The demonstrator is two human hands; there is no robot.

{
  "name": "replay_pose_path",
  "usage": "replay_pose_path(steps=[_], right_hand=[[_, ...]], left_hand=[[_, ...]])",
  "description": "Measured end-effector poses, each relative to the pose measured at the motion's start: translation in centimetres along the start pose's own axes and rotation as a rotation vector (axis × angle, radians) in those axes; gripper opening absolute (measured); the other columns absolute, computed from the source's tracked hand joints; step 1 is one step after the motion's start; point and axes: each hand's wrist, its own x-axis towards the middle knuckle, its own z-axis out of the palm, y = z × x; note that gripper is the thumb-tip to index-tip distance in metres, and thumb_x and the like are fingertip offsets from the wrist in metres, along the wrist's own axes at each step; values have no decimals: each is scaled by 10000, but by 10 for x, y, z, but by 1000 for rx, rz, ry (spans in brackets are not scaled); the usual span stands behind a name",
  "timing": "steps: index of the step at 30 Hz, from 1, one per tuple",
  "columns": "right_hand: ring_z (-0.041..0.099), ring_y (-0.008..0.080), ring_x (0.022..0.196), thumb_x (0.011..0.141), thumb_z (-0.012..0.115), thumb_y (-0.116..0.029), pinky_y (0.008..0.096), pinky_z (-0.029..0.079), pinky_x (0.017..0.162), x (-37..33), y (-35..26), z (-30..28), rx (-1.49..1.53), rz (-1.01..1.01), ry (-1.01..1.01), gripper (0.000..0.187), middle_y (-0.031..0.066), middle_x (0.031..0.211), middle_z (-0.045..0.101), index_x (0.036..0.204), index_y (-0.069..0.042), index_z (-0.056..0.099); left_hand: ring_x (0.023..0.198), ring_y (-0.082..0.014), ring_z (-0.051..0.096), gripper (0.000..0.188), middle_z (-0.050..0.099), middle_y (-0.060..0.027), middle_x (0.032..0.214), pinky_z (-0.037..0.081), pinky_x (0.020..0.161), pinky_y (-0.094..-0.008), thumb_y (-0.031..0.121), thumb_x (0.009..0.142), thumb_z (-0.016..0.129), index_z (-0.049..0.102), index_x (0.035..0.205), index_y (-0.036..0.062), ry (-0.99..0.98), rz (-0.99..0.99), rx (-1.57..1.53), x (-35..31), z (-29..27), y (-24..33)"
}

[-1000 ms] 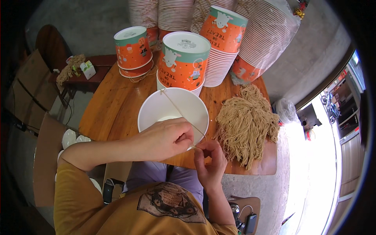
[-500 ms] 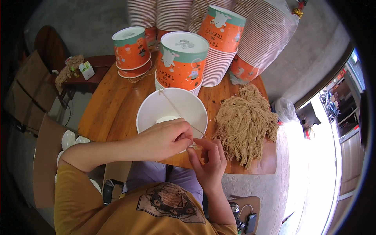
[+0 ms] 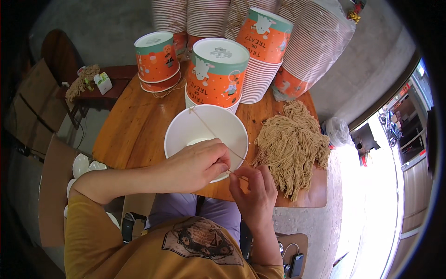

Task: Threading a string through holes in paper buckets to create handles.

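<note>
A white-lined paper bucket (image 3: 179,132) stands mouth up at the near side of the wooden table. A thin beige cord (image 3: 204,125) is fastened at its far rim and stretches across the mouth to the near right rim. My left hand (image 3: 204,160) reaches over the opening, its thumb and fingers pinched on the cord close to that rim. Just right of it, my right hand (image 3: 254,186) pinches the cord between thumb and curled fingers. A short stretch of cord shows between the two hands. Part of the near rim is hidden behind my left hand.
Right of the bucket lies a heap of beige cords (image 3: 290,149). Behind it stand upturned orange-and-green buckets (image 3: 218,76) and tall bucket stacks, one in a clear plastic bag (image 3: 320,51). A cardboard box (image 3: 55,195) holding white pieces sits at the left.
My right hand has moved a little to the right, drawing a short length of cord away from my left hand. The bucket has shifted slightly right.
</note>
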Motion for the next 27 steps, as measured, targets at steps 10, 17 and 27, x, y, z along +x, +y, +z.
replay_pose_path(steps=[10, 17, 27], right_hand=[[550, 243, 634, 748, 747, -63, 363, 461, 536, 0, 0, -2, -12, -2, -24, 215, 65, 749, 501, 902, -85, 599], [538, 231, 613, 739, 736, -25, 348, 444, 514, -6, 5, 2, -9, -26, -5, 224, 59, 720, 492, 889, -74, 576], [562, 186, 600, 753, 745, -12, 305, 460, 537, -18, 2, 9, 145, 151, -52, 261, 61, 737, 532, 943, -55, 571]], left_hand=[[905, -314, 576, 122, 566, -138, 912, 460, 784, -406, 123, 903, 572, 527, 919, 12, 2, 5, 22, 1, -1, 1], [904, -330, 537, 95, 526, -142, 932, 445, 784, -411, 53, 875, 544, 501, 946, 7, 27, 129, 163, 0, -1, -2], [846, -331, 518, 138, 503, -141, 919, 448, 746, -412, 5, 805, 577, 484, 906, 4, 179, 310, 352, -1, 2, -14]])
